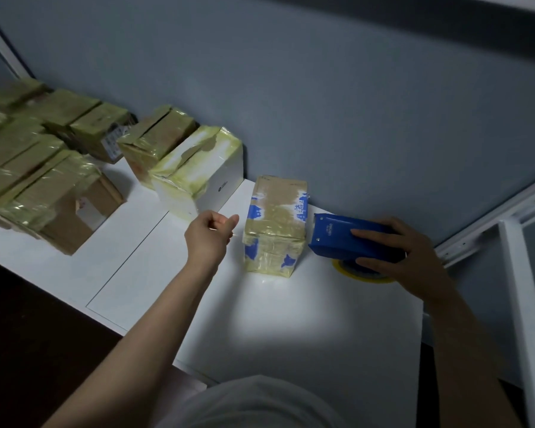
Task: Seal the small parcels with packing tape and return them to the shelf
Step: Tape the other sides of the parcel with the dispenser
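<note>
Grey-blue wall (322,88) backs a white shelf surface (291,319) that runs under both outstretched arms. Far to the left of the left hand (209,234), a stack of taped parcels (28,168) crowds the surface. Nearer, just beyond that hand's knuckles, lies a white box (204,174) wrapped in yellowish tape.

The small parcel (275,227) stands upright between the two hands, close to the left fingertips and almost touching the blue tape dispenser (337,239). It is brown with blue print and sheathed in tape.

The left arm reaches forward, nearly straight, with the wrist level. Its fingers are curled and the thumb is closed against the forefinger; I cannot tell whether anything is caught between them.

The right hand (399,254) comes in from the right with the wrist bent and grips the dispenser, fingers over the top and thumb along its near edge. A yellow tape roll (346,270) shows under the thumb, against the surface.
</note>
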